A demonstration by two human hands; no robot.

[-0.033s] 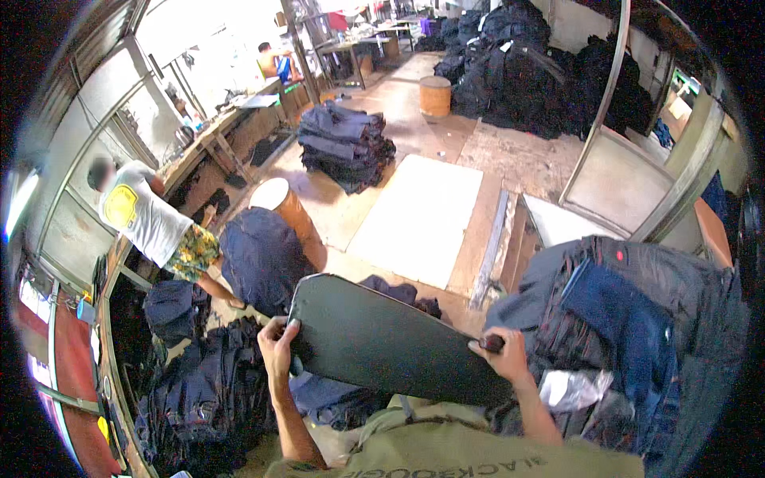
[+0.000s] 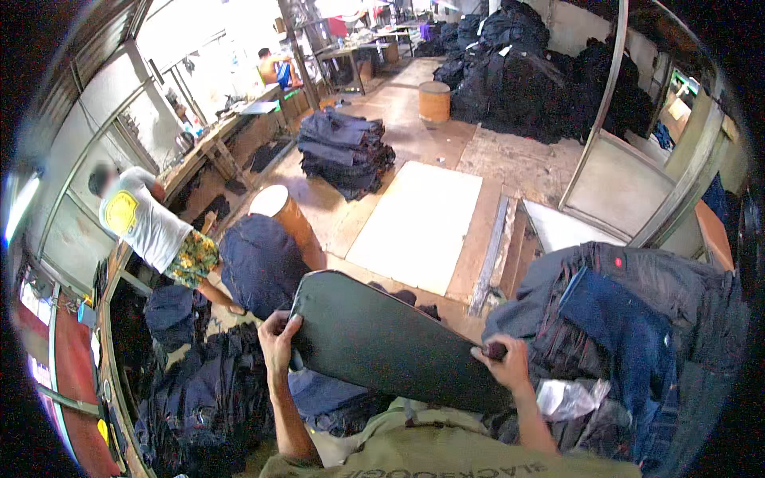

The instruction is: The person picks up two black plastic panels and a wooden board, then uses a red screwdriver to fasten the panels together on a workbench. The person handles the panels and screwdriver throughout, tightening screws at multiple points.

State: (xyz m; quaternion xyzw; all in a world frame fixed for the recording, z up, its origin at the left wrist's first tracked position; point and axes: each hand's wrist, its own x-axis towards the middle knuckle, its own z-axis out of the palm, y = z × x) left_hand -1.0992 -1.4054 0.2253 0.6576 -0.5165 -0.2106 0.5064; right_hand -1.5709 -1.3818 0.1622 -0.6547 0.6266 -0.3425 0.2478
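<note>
A broad, flat, dark panel [image 2: 390,338] with rounded corners hangs in front of my body, tilted down to the right. At its left edge my left hand [image 2: 279,338] is closed, the thumb on the panel's face. My right hand [image 2: 506,362] grips the panel's right end; a small, dark reddish-brown, rounded thing [image 2: 496,350] shows at its fingers, and I cannot tell whether it is part of the panel. Blue denim cloth [image 2: 331,396] lies just below the panel.
Piled dark garments [image 2: 211,390] stand at left; folded jeans [image 2: 613,319] and a clear plastic bag [image 2: 570,398] at right. Ahead are a dark bundle [image 2: 263,263], a drum [image 2: 287,215], a garment stack [image 2: 343,151] and a white sheet [image 2: 418,227]. A person [image 2: 147,219] stands at the left bench.
The view has shifted very slightly. Both hands keep their hold on the panel.
</note>
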